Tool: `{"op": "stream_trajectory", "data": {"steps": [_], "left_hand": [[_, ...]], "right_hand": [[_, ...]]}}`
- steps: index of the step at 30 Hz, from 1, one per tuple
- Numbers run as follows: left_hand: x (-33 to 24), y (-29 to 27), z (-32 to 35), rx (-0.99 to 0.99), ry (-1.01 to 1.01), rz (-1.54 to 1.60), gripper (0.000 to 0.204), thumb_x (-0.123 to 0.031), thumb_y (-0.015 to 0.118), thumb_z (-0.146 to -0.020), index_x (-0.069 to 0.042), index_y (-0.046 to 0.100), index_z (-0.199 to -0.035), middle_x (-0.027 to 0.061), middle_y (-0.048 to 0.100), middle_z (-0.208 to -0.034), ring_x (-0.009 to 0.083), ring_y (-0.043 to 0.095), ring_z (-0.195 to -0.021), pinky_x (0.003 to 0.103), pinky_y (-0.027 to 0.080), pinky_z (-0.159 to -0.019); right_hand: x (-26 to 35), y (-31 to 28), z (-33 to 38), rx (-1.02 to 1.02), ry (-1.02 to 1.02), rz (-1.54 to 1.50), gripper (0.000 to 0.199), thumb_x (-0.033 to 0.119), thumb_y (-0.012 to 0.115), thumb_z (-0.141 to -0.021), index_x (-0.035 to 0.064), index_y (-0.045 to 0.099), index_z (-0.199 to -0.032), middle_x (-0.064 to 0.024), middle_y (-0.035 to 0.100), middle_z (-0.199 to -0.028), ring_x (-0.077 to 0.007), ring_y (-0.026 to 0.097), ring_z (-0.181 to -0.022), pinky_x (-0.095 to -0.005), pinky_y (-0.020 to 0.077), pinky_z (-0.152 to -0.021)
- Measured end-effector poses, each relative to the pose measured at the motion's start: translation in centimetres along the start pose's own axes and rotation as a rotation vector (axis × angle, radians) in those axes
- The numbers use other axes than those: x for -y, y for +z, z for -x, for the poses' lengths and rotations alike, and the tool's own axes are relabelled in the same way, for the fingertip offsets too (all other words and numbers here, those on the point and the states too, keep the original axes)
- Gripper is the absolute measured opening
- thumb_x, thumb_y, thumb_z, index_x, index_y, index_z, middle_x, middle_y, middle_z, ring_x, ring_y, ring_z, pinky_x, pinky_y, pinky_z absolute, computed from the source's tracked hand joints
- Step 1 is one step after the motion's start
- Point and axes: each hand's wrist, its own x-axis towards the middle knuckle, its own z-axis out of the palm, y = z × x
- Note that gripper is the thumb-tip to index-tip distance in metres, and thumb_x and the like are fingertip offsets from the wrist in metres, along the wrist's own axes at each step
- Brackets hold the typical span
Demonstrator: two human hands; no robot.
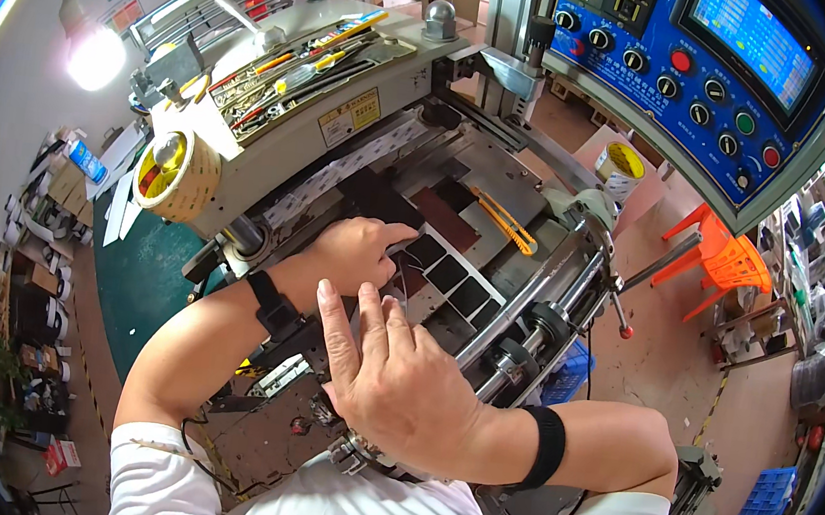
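Note:
My left hand (351, 253) reaches over the machine bed. Its index finger points right, apart from the thumb, beside a white-framed strip (458, 274) with several black rectangular panels. The other fingers are mostly hidden. Nearer to me is my right hand (404, 382), palm down with its fingers stretched out and nothing visible in them. A thin pale line runs between the two hands; I cannot make out what it is. Beyond the strip lies an orange utility knife (504, 221) on the metal bed. Dark brown plates (445, 218) lie next to it.
A blue control panel (697, 81) with knobs and a screen overhangs the far right. Tools lie in a tray (296, 69) on the machine's beam. Tape rolls (180, 178) hang at its left end. Metal rods (517, 319) flank the bed's right side; an orange chair (719, 260) stands beyond.

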Motion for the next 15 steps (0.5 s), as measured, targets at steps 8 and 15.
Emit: {"op": "stream_trajectory", "data": {"steps": [8,15], "left_hand": [[0.7,0.6,1.4,-0.051,0.023,-0.172,0.051,-0.012,0.06,-0.079,-0.007,0.062,-0.13,0.021,0.071,-0.096,0.0395,0.068,-0.093,0.048,0.055,-0.083],[0.4,1.6,1.3,-0.111,0.03,-0.131,0.053,-0.015,0.063,-0.077,-0.004,0.062,-0.128,0.0215,0.071,-0.098,0.0385,0.068,-0.092,0.046,0.056,-0.081]], "right_hand": [[-11.4,2.7,-1.7,0.392,0.248,-0.298,0.043,0.025,0.056,-0.095,-0.0017,0.057,-0.128,-0.0212,0.068,-0.096,-0.0387,0.067,-0.086,-0.0483,0.0538,-0.077],[-14.7,8.0,-0.4,0.509,0.148,-0.159,0.054,0.013,0.054,-0.091,0.0225,0.054,-0.144,-0.0198,0.064,-0.106,-0.036,0.065,-0.098,-0.0446,0.0539,-0.084]]}}
